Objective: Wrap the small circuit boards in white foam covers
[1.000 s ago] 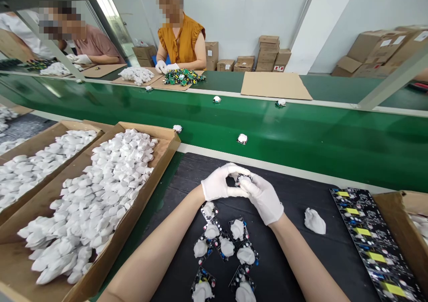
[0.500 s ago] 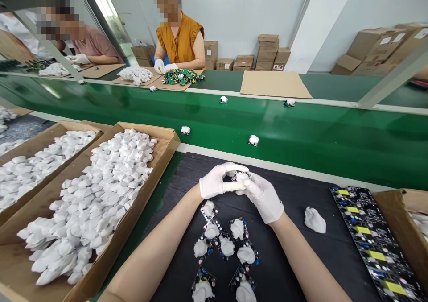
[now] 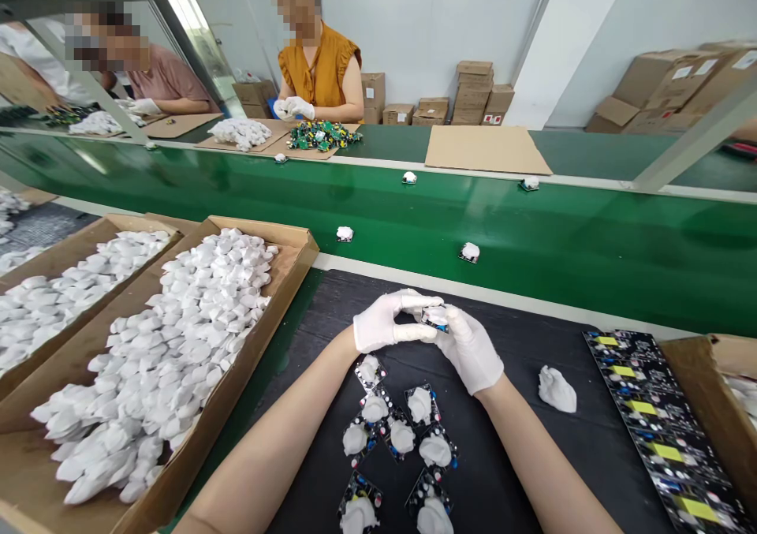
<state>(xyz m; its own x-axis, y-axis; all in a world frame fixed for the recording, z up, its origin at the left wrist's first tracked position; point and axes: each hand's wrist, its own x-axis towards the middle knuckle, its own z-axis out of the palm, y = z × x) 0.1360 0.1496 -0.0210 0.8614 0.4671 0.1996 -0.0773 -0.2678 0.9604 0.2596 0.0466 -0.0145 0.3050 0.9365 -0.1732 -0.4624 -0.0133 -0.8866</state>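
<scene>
Both my hands wear white gloves and hold one small circuit board [image 3: 436,318] with a white lump on it, raised over the black mat [image 3: 502,455]. My left hand [image 3: 387,319] grips its left side, thumb below and fingers above. On its right side, the fingers of my right hand [image 3: 470,349] close on the board, the thumb over the white lump. Just below lie several more boards, each topped with a white lump, such as this circuit board [image 3: 436,449]. A loose white lump [image 3: 557,389] rests to the right of my right forearm.
At left, cardboard trays [image 3: 304,252] hold heaps of white lumps. A panel of joined circuit boards [image 3: 656,423] lies at right beside a cardboard box [image 3: 698,376]. Beyond the mat runs a green conveyor [image 3: 561,242] carrying several boards. Co-workers [image 3: 322,69] sit across it.
The boards on the conveyor have moved to the right. The board in my hands has shifted slightly right, and more of it shows. Across the belt, a co-worker's gloved hands have come together.
</scene>
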